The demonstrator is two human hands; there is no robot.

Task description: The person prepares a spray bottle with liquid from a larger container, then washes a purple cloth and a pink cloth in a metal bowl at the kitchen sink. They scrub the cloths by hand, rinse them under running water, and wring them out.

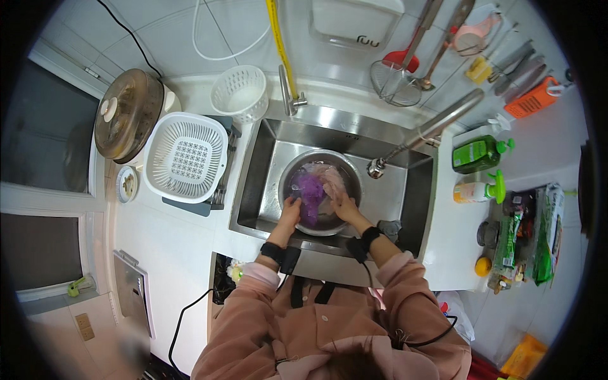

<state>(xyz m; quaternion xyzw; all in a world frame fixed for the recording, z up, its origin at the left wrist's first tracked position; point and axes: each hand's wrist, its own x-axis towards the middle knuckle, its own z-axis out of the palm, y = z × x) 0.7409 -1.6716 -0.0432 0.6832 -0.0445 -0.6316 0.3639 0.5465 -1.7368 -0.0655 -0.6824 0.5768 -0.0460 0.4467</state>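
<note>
A round metal basin with water stands in the stainless-steel sink. Inside it lie a bunched purple cloth, sheer or mesh-like, and a pale pink cloth, both wet. My right hand reaches over the basin's lower right side, its fingers closed on the lower end of the pink cloth. At the lower left rim is my left hand, fingertips beside the purple cloth; whether they pinch anything is hidden. Both wrists wear black straps.
The faucet spout hangs over the sink's right half. A grey cloth lies near the sink's front right. Left stand a white colander and white basket; right, a green pump bottle and spray bottle.
</note>
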